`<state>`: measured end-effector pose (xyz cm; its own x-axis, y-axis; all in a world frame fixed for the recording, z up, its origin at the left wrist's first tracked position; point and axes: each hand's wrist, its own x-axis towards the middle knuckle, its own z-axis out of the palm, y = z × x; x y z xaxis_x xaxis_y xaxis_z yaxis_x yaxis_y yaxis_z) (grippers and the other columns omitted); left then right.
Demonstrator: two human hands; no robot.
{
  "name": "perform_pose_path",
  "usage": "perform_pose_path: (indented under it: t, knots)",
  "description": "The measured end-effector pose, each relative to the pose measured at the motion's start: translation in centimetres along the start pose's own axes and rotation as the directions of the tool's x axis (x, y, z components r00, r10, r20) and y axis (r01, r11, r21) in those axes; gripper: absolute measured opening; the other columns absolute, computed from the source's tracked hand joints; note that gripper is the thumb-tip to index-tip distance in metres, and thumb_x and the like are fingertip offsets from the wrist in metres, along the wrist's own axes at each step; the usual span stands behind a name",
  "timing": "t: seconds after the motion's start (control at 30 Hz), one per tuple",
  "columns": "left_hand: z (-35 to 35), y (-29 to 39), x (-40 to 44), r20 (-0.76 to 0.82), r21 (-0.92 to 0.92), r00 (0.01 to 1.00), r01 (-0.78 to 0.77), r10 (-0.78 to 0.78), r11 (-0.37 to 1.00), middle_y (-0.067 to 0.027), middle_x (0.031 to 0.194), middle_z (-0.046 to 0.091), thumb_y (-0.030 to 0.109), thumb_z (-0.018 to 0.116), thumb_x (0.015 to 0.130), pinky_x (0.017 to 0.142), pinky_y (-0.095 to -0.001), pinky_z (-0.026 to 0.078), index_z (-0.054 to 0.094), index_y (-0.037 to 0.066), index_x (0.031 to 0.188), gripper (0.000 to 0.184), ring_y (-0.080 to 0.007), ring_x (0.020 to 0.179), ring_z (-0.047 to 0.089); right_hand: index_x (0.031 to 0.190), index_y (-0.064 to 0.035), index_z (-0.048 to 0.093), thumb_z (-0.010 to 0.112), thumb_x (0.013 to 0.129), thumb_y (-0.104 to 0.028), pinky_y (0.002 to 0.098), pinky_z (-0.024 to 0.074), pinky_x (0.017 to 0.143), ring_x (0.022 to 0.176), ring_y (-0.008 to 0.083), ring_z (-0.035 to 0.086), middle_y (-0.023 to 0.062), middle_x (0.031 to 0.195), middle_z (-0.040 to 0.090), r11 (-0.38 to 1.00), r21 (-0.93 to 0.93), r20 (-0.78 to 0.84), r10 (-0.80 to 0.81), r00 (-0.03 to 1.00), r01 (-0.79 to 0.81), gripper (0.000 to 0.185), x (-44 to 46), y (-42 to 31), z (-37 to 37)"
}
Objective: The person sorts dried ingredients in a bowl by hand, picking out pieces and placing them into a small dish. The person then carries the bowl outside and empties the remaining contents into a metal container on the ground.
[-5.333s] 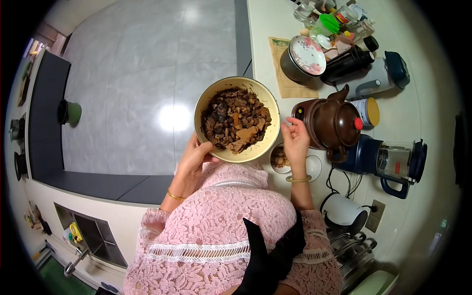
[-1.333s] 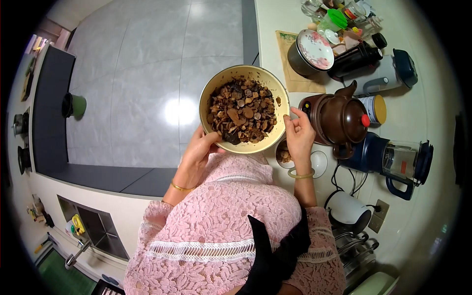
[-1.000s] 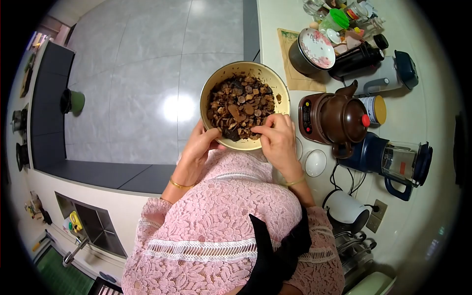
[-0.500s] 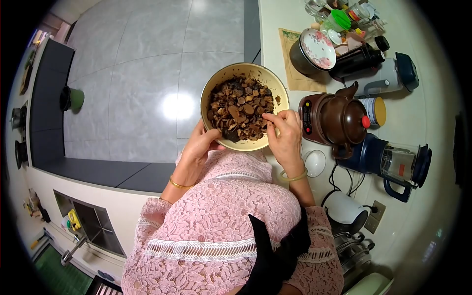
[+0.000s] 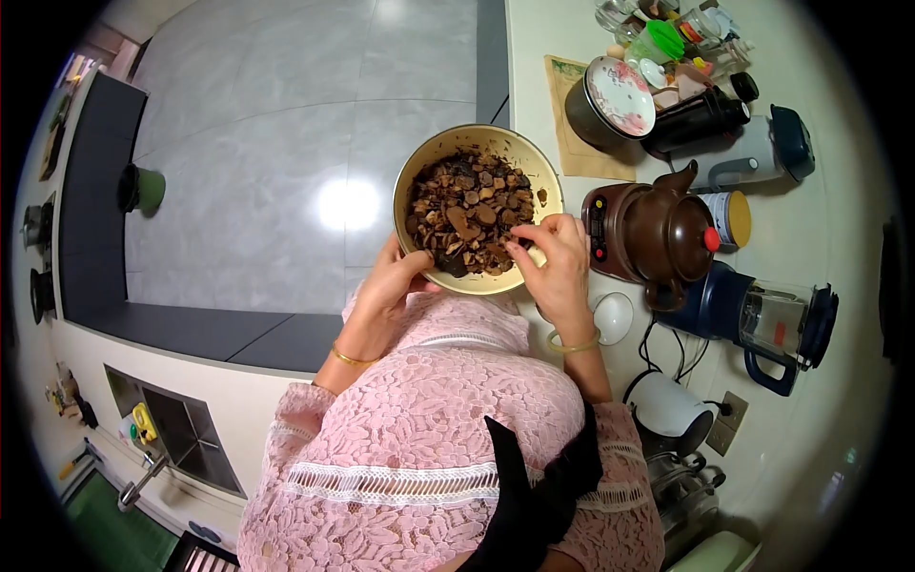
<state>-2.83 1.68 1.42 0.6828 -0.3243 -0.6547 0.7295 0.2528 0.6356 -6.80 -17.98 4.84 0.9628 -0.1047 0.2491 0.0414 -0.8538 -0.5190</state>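
A cream-coloured bowl (image 5: 542, 172) with a dark rim is held in front of my body, above the edge of the counter. Brown, chopped dried herb pieces (image 5: 466, 205) fill much of it, some dark and some lighter, with bits stuck to the inner wall. My left hand (image 5: 396, 276) grips the near left rim, thumb over the inside and fingers underneath. At the right side, my right hand (image 5: 556, 259) reaches over the rim, thumb and forefinger pinched at the pile. A small dark herb piece seems to be between those fingertips, partly hidden.
Right of the bowl stands a brown electric herb pot (image 5: 672, 234) with a red-knobbed lid. Around it on the counter are a small white dish (image 5: 613, 317), a blue blender (image 5: 762, 319), a kettle (image 5: 667, 405) and a pot topped by a floral plate (image 5: 620, 96).
The bowl and both hands have shifted very slightly right in the view. My right fingertips have moved a little within the herb pieces and stay pinched.
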Motion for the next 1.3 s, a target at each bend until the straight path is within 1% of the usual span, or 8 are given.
perform_pose_path:
  t: [0.23,0.33,0.5,0.7,0.83,1.0,1.13,1.3]
  knots:
    - [-0.1,0.1,0.0,-0.006,0.027,1.0,0.002,-0.002,1.0,-0.0159,0.095,0.055,-0.002,0.047,0.074,0.047,-0.021,0.054,0.033,-0.006,0.122,0.05,-0.0177,0.065,0.061,0.075,-0.0077,0.063,0.069,0.065,-0.01,0.0335,0.0373,0.074,0.082,0.0242,0.048,0.0065,0.08,0.05,0.997,-0.074,-0.04,0.019,0.999,-0.022,0.012,0.0,1.3,0.2]
    - [-0.3,0.0,0.0,-0.001,0.015,1.0,0.012,-0.012,1.0,-0.015,0.094,0.055,-0.002,0.048,0.074,0.046,-0.0198,0.053,0.033,-0.006,0.122,0.05,-0.0159,0.063,0.06,0.077,-0.0072,0.063,0.069,0.066,-0.009,0.0331,0.0371,0.071,0.077,0.0218,0.049,0.0045,0.076,0.053,0.991,-0.132,-0.019,0.017,1.0,-0.019,0.013,-0.1,1.3,-0.2]
    - [-0.2,0.2,-0.2,0.003,0.025,1.0,0.006,-0.006,1.0,-0.0134,0.093,0.055,-0.001,0.048,0.075,0.047,-0.0188,0.053,0.035,-0.006,0.12,0.047,-0.0134,0.059,0.059,0.078,-0.008,0.063,0.068,0.068,-0.008,0.03,0.0367,0.065,0.065,0.0199,0.048,0.0028,0.068,0.057,0.998,-0.044,0.046,0.035,0.998,-0.033,0.011,-0.3,1.4,0.1]
    - [-0.2,0.3,-0.3,0.012,0.014,1.0,0.0,-0.001,1.0,-0.0138,0.091,0.056,0.001,0.048,0.074,0.047,-0.0182,0.053,0.035,-0.005,0.118,0.046,-0.0135,0.058,0.059,0.077,-0.0067,0.063,0.067,0.069,-0.006,0.0279,0.0362,0.062,0.06,0.0173,0.045,0.0036,0.07,0.059,0.994,0.079,-0.017,0.08,0.997,-0.079,0.009,-0.2,0.8,-0.4]
    - [-0.3,0.2,-0.2,0.01,0.014,1.0,0.003,-0.003,1.0,-0.014,0.091,0.056,0.001,0.048,0.074,0.047,-0.0183,0.053,0.036,-0.006,0.118,0.046,-0.0137,0.059,0.06,0.076,-0.0058,0.062,0.066,0.069,-0.006,0.0283,0.036,0.064,0.062,0.0179,0.047,0.0039,0.069,0.058,0.991,0.12,0.002,0.059,0.998,-0.059,0.008,-0.1,0.8,-0.7]
    - [-0.5,0.2,0.2,0.029,0.022,0.999,0.018,-0.018,1.0,-0.014,0.093,0.056,0.0,0.048,0.074,0.047,-0.0185,0.053,0.037,-0.006,0.118,0.045,-0.0139,0.061,0.06,0.076,-0.0072,0.063,0.064,0.071,-0.009,0.0319,0.0368,0.069,0.075,0.022,0.051,0.0043,0.075,0.059,1.0,0.01,0.132,-0.014,0.991,0.013,0.005,-0.1,1.0,-1.5]
    - [-0.5,0.2,0.2,0.029,0.026,0.999,0.018,-0.019,0.999,-0.0141,0.094,0.056,-0.001,0.047,0.074,0.047,-0.0188,0.054,0.037,-0.005,0.118,0.045,-0.0137,0.062,0.06,0.075,-0.0064,0.063,0.065,0.071,-0.011,0.0324,0.0369,0.07,0.077,0.0234,0.05,0.0053,0.075,0.058,1.0,0.019,0.149,0.008,0.989,-0.011,0.006,0.2,0.8,-1.3]
    - [-0.1,0.6,-0.2,0.02,0.062,1.0,0.015,-0.016,0.998,-0.0143,0.094,0.055,-0.002,0.048,0.073,0.048,-0.0209,0.054,0.035,-0.005,0.121,0.049,-0.0163,0.066,0.061,0.071,-0.005,0.064,0.067,0.07,-0.013,0.0335,0.0369,0.071,0.077,0.024,0.05,0.0063,0.074,0.056,0.997,-0.072,0.106,-0.001,0.994,0.009,0.008,1.0,0.2,-0.5]
